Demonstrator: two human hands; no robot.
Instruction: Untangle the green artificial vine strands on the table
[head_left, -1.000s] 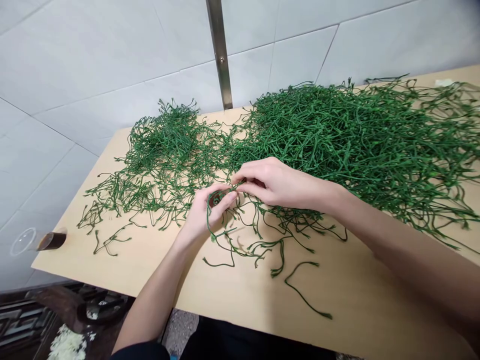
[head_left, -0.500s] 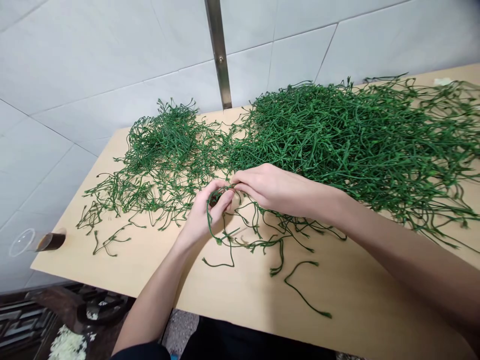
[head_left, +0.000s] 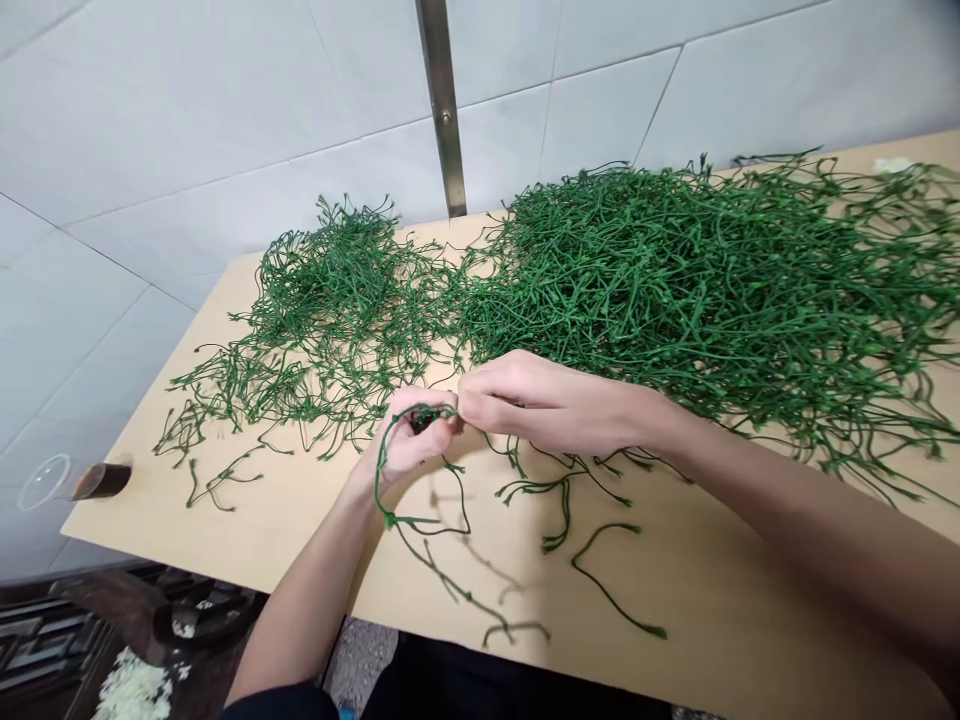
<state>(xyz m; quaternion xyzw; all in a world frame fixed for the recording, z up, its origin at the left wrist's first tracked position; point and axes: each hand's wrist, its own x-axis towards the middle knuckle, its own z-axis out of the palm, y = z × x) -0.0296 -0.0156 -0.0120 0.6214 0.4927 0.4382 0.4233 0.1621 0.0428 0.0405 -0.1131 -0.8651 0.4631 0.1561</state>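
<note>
Both hands, left (head_left: 405, 440) and right (head_left: 540, 405), meet fingertip to fingertip, pinched on one green stem (head_left: 420, 520) that trails toward the table's (head_left: 712, 620) near edge, below the stem pile (head_left: 675, 280).

No writing, label, brand, number or sign can be read anywhere in view. The tabletop (head_left: 712, 620) is plain bare wood. The white wall tiles (head_left: 187, 130) behind it carry no print, the metal strip (head_left: 444, 110) on the wall is unmarked, and the clear plastic cup (head_left: 71, 480) at the tabletop's left edge bears no lettering.
</note>
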